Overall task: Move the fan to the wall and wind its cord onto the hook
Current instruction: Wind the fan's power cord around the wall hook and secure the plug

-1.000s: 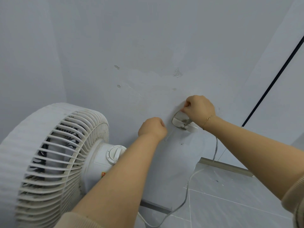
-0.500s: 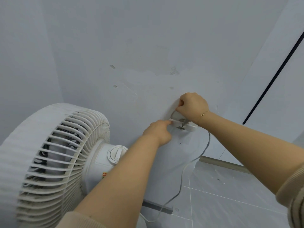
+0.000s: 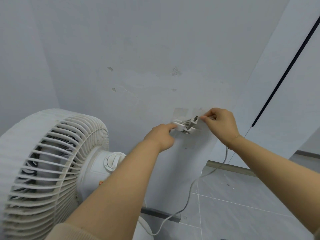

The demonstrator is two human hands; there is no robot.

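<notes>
A white fan (image 3: 52, 167) with a ribbed grille stands at the lower left, close to the grey-white wall (image 3: 155, 49). A small white hook (image 3: 181, 126) is stuck on the wall, with turns of the grey cord lying on it and the plug (image 3: 194, 120) sticking up at its right end. My left hand (image 3: 161, 135) presses a finger on the left end of the hook. My right hand (image 3: 220, 123) pinches the cord just right of the plug. The cord (image 3: 188, 194) hangs in a slack loop below my right wrist down to the fan's base.
Grey floor tiles (image 3: 242, 213) lie at the lower right, with a metal threshold strip (image 3: 230, 168) along the wall's foot. A dark vertical line (image 3: 285, 70) runs up a panel on the right. A dark skirting piece (image 3: 161, 213) sits below the fan.
My right hand has moved right off the hook, so the plug and the wound cord now show. My left hand stays with its finger on the hook. The hanging loop has shifted.
</notes>
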